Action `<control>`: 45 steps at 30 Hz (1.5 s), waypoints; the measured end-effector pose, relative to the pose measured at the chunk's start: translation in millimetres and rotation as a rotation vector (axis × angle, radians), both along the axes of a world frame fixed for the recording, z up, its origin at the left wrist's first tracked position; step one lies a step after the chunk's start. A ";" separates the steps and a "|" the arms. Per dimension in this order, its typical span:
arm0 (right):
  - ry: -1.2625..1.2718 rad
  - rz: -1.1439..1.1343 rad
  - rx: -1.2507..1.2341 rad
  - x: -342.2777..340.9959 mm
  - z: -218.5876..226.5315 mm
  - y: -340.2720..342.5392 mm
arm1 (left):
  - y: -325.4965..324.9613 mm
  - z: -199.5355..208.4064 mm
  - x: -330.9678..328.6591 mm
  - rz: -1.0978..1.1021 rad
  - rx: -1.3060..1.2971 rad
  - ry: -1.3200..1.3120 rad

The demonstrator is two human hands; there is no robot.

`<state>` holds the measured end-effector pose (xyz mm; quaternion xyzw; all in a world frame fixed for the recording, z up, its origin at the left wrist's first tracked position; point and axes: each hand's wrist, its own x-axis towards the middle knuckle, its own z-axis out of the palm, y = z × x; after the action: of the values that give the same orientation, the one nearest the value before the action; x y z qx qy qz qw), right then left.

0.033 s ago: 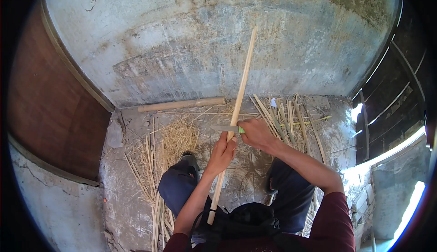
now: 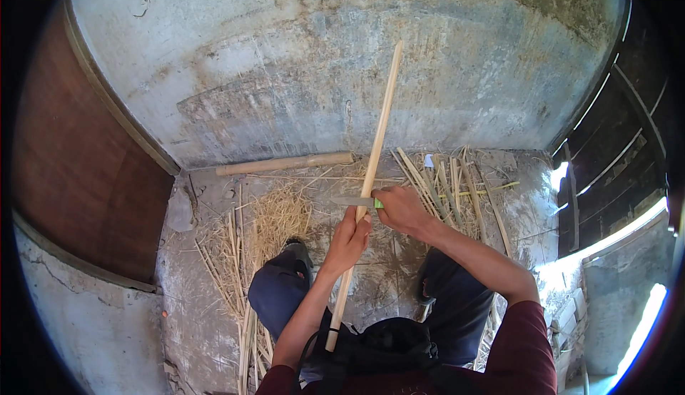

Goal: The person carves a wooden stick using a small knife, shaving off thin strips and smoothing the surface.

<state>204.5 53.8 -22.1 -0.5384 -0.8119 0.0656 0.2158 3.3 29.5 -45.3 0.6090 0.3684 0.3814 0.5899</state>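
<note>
Across a long pale wooden strip (image 2: pixel 379 134), my right hand (image 2: pixel 403 209) gripped a green-handled metal knife (image 2: pixel 354 201). My left hand (image 2: pixel 347 244) clasped the strip.

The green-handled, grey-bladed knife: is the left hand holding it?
No, the right hand grips the knife, while the left hand holds the long pale wooden strip.

The strip (image 2: pixel 381 127) is pale yellow, the knife (image 2: pixel 354 201) grey (handle (image 2: pixel 378 203) bright green) — the wall (image 2: pixel 300 74) blue-grey, blotched rusty brown.
</note>
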 end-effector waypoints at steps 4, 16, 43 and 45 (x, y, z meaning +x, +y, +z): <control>0.020 0.011 0.030 -0.1 -2.0 1.7 | 0.7 -3.5 -1.9 0.004 0.009 0.052; 0.023 -0.116 0.145 14.3 -4.1 22.6 | -3.5 -0.4 -2.1 0.041 0.110 0.096; 0.008 -0.010 0.063 19.8 -3.7 14.8 | -5.1 -3.0 -3.2 0.035 0.101 0.133; -0.002 -0.027 0.081 17.6 -3.4 16.5 | -6.4 3.4 -3.8 0.031 0.062 0.115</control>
<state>222.2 70.3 -25.5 -0.5402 -0.8068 0.0291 0.2376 -0.4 23.1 -41.9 0.6421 0.3993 0.3661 0.5425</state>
